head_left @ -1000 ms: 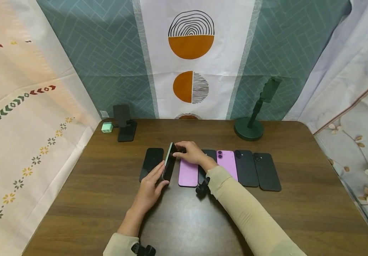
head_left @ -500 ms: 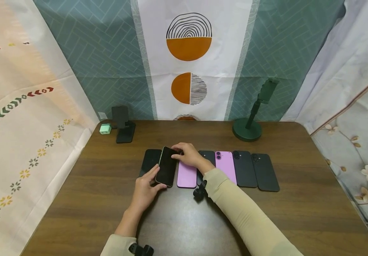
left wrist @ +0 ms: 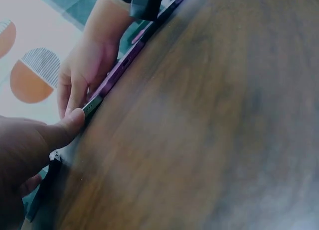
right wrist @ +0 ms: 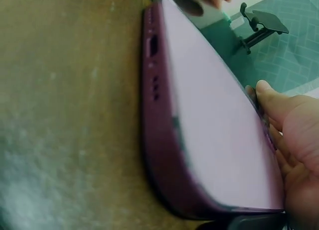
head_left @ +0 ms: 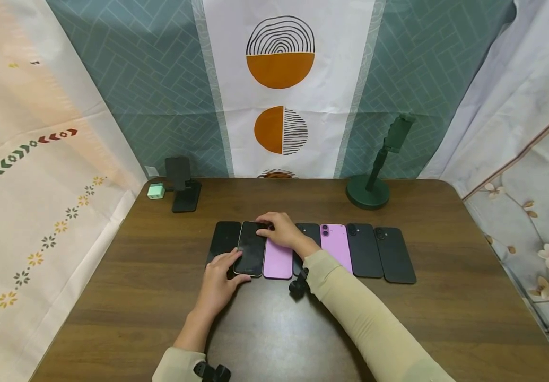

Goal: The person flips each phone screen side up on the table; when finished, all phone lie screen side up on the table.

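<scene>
A smartphone (head_left: 250, 253) lies screen up and dark in a row of phones. My left hand (head_left: 218, 279) holds its lower left corner, fingers along the left side and thumb at the bottom edge. At its upper right corner, my right hand (head_left: 281, 230) grips with thumb and fingers. A black phone (head_left: 223, 240) lies to its left. To its right is a purple phone (head_left: 278, 262) with its back up, its top covered by my right hand. In the left wrist view, my thumb (left wrist: 75, 119) touches the phone's bottom edge. The purple phone (right wrist: 214, 105) fills much of the right wrist view.
Farther right lie a partly hidden dark phone (head_left: 308, 231), another purple phone (head_left: 337, 246) and two dark phones, one at the end (head_left: 395, 257). Behind stand a black phone stand (head_left: 185, 193), a mint-green cube (head_left: 156, 191) and a green stand (head_left: 368, 193).
The phone between my hands has gone from standing on its edge, through a tilt, to lying flat with its screen up. My hands have shifted only slightly.
</scene>
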`<action>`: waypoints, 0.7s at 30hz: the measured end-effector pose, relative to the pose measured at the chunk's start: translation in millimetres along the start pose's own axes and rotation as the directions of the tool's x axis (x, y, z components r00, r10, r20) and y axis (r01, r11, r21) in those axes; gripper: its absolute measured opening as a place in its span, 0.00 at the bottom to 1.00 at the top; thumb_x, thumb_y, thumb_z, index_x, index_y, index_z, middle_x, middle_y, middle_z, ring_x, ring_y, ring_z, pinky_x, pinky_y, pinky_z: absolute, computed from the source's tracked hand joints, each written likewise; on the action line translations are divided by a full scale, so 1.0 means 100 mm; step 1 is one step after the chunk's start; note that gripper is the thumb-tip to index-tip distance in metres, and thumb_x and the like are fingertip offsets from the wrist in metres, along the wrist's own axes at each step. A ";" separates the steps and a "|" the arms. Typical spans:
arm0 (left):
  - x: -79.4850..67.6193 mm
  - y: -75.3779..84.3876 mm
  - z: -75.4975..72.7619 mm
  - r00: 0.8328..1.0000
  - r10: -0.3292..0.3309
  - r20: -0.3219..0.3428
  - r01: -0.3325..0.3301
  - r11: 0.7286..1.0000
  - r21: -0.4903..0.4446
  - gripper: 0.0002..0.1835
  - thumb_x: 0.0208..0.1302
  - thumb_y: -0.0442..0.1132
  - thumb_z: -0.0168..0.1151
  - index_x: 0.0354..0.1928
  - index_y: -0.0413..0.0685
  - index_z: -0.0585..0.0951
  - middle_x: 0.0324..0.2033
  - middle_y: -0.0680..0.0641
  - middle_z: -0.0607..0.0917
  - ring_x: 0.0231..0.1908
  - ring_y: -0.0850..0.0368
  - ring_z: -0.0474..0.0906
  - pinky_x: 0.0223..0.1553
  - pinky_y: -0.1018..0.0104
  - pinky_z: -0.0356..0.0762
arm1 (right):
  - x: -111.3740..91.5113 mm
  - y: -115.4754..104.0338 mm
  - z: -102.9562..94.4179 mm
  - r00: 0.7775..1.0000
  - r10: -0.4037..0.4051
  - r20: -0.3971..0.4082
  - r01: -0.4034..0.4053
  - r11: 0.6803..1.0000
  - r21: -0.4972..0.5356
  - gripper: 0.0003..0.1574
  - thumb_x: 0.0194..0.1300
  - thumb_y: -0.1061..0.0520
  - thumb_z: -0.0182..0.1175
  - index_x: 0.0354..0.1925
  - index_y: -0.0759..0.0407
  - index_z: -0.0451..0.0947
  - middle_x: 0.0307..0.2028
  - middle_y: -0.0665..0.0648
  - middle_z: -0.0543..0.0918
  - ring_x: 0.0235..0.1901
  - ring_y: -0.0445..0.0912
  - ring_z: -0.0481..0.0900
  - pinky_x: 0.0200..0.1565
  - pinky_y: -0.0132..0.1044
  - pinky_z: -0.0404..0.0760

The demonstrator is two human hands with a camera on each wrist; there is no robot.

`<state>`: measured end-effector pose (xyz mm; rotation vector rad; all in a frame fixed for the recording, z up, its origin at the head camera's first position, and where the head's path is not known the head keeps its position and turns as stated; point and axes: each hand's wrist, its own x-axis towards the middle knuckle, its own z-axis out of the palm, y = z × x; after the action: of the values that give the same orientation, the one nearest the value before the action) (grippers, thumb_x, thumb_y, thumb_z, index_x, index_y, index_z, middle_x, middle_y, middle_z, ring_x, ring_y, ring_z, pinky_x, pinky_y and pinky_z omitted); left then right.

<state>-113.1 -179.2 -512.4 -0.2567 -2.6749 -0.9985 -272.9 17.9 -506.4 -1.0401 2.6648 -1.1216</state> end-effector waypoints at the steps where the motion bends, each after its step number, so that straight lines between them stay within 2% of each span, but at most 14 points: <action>1: 0.00 0.00 0.00 1.000 -0.003 0.002 0.003 1.000 0.011 0.36 0.46 0.42 0.83 0.60 0.41 0.83 0.56 0.40 0.85 0.60 0.43 0.76 0.59 0.40 0.71 | 0.00 0.00 0.00 1.000 0.003 0.005 -0.003 1.000 0.003 0.20 0.68 0.54 0.68 0.56 0.59 0.83 0.51 0.56 0.85 0.50 0.48 0.82 0.55 0.42 0.80; 5: 0.01 0.01 0.00 1.000 0.005 0.014 -0.005 0.999 0.037 0.36 0.46 0.42 0.83 0.60 0.42 0.83 0.52 0.41 0.86 0.58 0.43 0.75 0.60 0.43 0.74 | 0.00 0.00 0.01 1.000 0.001 0.011 -0.002 1.000 0.007 0.20 0.68 0.54 0.68 0.56 0.60 0.83 0.51 0.57 0.85 0.49 0.48 0.81 0.54 0.42 0.80; 9: 0.03 0.02 0.00 0.999 0.027 0.024 -0.028 0.999 0.043 0.37 0.47 0.42 0.83 0.61 0.40 0.81 0.57 0.39 0.84 0.59 0.42 0.76 0.62 0.41 0.73 | -0.02 0.00 -0.04 1.000 0.000 0.030 0.000 1.000 0.004 0.22 0.69 0.54 0.67 0.58 0.61 0.81 0.52 0.58 0.85 0.51 0.49 0.81 0.56 0.42 0.79; 13: 0.03 0.05 0.01 0.998 0.025 0.051 -0.028 0.998 0.059 0.38 0.51 0.48 0.82 0.63 0.42 0.80 0.61 0.41 0.81 0.62 0.42 0.74 0.62 0.37 0.70 | -0.08 0.00 -0.10 0.999 0.013 0.045 -0.014 1.000 0.023 0.25 0.70 0.54 0.66 0.61 0.63 0.79 0.55 0.59 0.84 0.55 0.50 0.81 0.59 0.42 0.79; 17: 0.05 0.12 0.03 0.996 0.031 0.081 -0.035 0.999 0.041 0.38 0.55 0.51 0.79 0.65 0.44 0.78 0.64 0.43 0.78 0.66 0.42 0.71 0.63 0.33 0.66 | -0.15 0.03 -0.18 0.999 0.024 0.022 -0.025 0.999 0.020 0.27 0.70 0.54 0.66 0.63 0.64 0.78 0.56 0.59 0.83 0.57 0.50 0.81 0.61 0.42 0.77; 21: 0.08 0.19 0.07 0.989 0.078 0.122 -0.079 0.997 0.001 0.34 0.57 0.50 0.78 0.63 0.44 0.80 0.65 0.44 0.78 0.68 0.44 0.69 0.67 0.35 0.63 | -0.24 0.06 -0.26 1.000 0.030 0.005 -0.030 0.999 0.016 0.28 0.70 0.53 0.66 0.62 0.65 0.77 0.56 0.59 0.83 0.58 0.50 0.80 0.62 0.44 0.76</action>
<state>-117.2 -159.9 -502.9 -0.4318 -2.7522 -0.9806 -266.0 51.9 -495.6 -0.9952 2.6546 -1.1316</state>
